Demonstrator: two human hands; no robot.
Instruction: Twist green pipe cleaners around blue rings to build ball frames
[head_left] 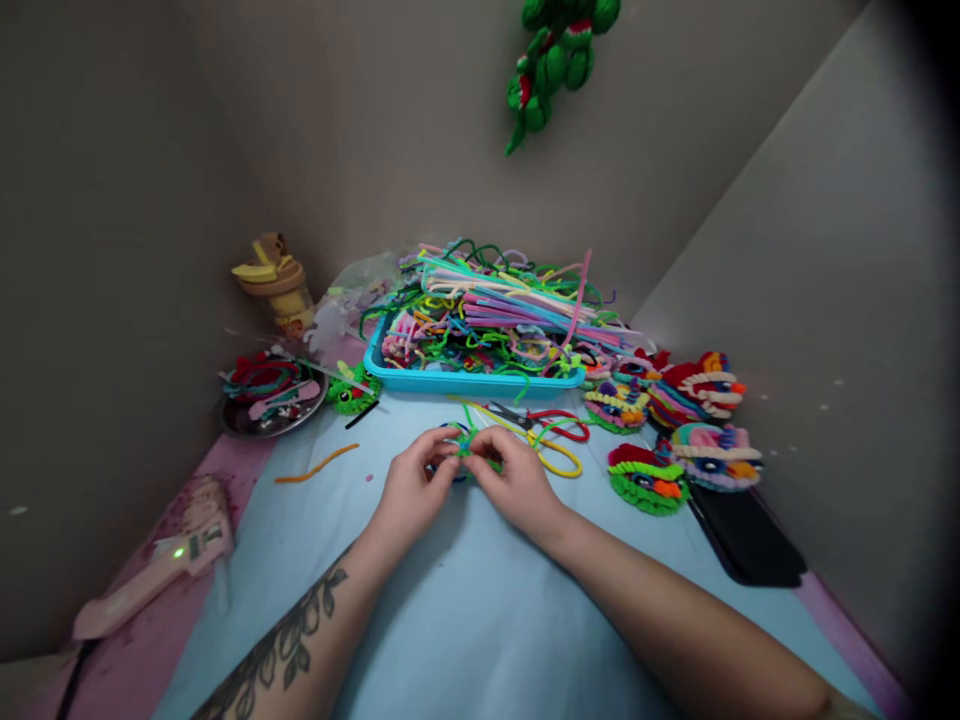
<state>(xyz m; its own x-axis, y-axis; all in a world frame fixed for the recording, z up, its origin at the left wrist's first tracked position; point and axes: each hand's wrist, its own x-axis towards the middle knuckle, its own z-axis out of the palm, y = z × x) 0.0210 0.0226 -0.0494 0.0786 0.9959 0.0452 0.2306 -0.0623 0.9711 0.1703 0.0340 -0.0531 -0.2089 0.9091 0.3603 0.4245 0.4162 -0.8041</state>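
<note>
My left hand [421, 473] and my right hand [517, 475] meet over the middle of the blue-covered table. Both are closed, thumbs and forefingers pinching a small green and blue pipe cleaner piece [465, 447] between them. Its exact shape is mostly hidden by my fingers. Dark blue loops show behind the left fingers, and a green strand sticks up above the fingertips. Just beyond my right hand lie scissors [536, 420] with one red and one yellow handle loop. Light green pipe cleaner strands lie close to the scissors.
Behind stands a blue tray [480, 383] heaped with pipe cleaners. Several fuzzy bird-like faces [649, 480] and a black phone-like slab [742, 530] lie right. Left are a metal bowl [274, 430], a green fuzzy figure [352, 390], an orange pipe cleaner [316, 465] and a pink glue gun [161, 580].
</note>
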